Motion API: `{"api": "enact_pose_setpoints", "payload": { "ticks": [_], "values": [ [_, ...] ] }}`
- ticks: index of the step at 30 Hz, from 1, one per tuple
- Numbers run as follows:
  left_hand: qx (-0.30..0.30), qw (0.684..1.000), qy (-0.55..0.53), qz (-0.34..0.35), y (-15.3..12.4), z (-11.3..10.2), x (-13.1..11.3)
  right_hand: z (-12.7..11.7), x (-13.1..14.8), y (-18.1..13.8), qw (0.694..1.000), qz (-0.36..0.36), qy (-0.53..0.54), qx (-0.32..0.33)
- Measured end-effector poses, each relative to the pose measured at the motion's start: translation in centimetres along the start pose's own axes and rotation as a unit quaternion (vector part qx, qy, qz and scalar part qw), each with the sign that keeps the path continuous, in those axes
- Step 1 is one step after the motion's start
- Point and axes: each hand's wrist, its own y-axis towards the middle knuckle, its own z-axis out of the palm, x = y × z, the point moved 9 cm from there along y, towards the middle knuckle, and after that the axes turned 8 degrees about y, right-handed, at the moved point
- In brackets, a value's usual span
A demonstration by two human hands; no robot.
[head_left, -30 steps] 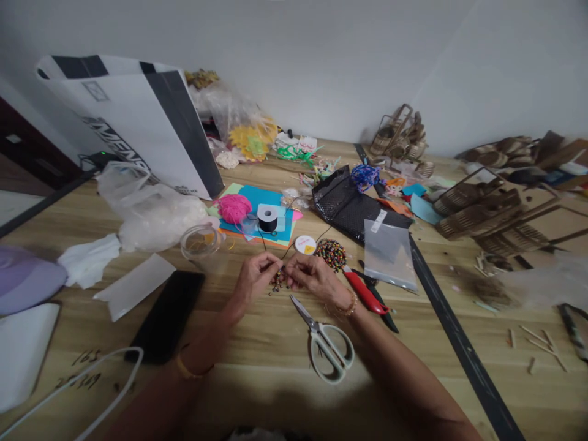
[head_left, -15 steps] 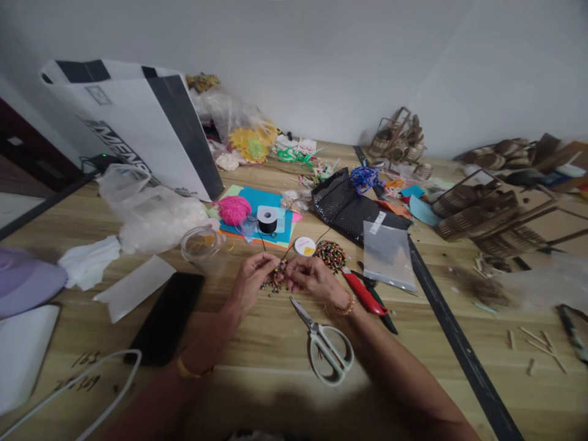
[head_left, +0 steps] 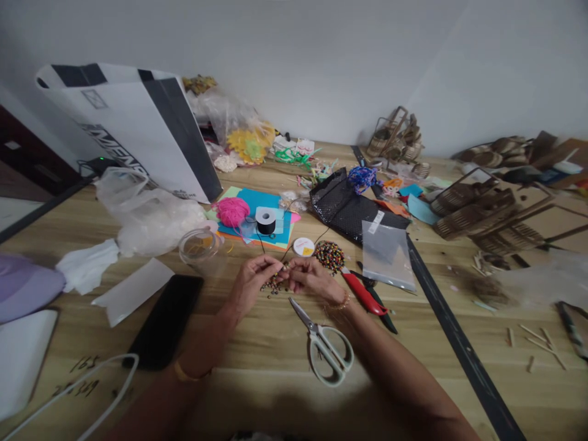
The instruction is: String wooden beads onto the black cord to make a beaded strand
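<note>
My left hand [head_left: 254, 277] and my right hand [head_left: 310, 275] meet at the middle of the wooden table [head_left: 257, 361], fingertips pinched together over a small string of dark beads [head_left: 274, 283]. A thin black thread [head_left: 287, 250] runs from my fingers up to a black spool [head_left: 266, 220] on coloured paper sheets. A pile of multicoloured beads [head_left: 329, 254] lies just right of my right hand, beside a small white round tin [head_left: 303, 246]. White-handled scissors [head_left: 324, 343] lie open below my hands.
A black phone [head_left: 165, 318] and white paper lie to the left, a clear cup [head_left: 198, 242] and pink yarn ball [head_left: 231, 211] behind. A red-handled tool [head_left: 365, 295], clear bag [head_left: 386, 254] and black mesh pouch [head_left: 344, 202] sit right. A large white shopping bag [head_left: 128, 122] stands at back left.
My hands stay pinched over the beads with only small finger shifts; the view has drifted slightly.
</note>
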Motion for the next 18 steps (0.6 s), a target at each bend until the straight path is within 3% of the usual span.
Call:
{"api": "enact_pose_setpoints", "payload": {
  "ticks": [5, 7, 10, 13, 18],
  "values": [
    [-0.037, 0.978, 0.176, 0.101, -0.2, -1.0, -1.8, -0.7, 1.9, -0.3, 0.997, -0.046, -0.058, -0.022],
    [-0.061, 0.945, 0.264, 0.182, -0.6, -0.9, -3.1, -0.9, 3.0, -0.6, 0.993, -0.067, -0.094, -0.035],
    [-0.087, 0.87, 0.374, 0.311, -1.9, 0.0, -4.7, -1.3, 4.0, -1.0, 0.984, -0.075, -0.15, -0.06],
    [-0.067, 0.817, 0.43, 0.379, -3.0, 1.3, -4.9, -1.6, 4.2, -1.2, 0.974, -0.083, -0.196, -0.076],
    [-0.054, 0.786, 0.433, 0.438, -4.3, 2.0, -5.0, -1.0, 4.1, -1.1, 0.973, -0.102, -0.199, -0.05]
  ]
}}
